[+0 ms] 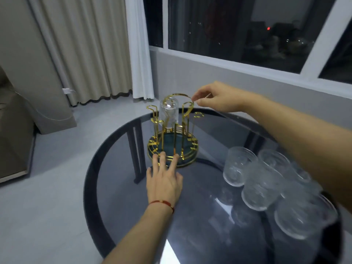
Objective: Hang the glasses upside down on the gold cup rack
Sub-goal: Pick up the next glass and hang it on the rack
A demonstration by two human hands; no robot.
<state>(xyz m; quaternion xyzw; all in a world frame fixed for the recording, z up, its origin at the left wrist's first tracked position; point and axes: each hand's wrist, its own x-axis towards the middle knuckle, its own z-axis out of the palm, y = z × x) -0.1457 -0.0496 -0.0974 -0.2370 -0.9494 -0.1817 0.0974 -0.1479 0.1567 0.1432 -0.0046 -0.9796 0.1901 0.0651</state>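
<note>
The gold cup rack [172, 149] with a dark green round base stands at the far side of the round glass table [118, 180]. One clear glass [168, 112] hangs upside down on a rear-left prong. My left hand [163, 178] lies flat with spread fingers, its fingertips touching the rack's front base rim. My right hand [215, 98] pinches the rack's top ring handle between thumb and forefinger. Several clear textured glasses [262, 187] stand upright in a cluster on the table's right side, under my right forearm.
The table has a dark rim and dark legs showing through the glass. A window with a white frame [247, 65] runs behind the table. Curtains [91, 50] hang at the back left above a pale floor. A grey sofa edge sits at far left.
</note>
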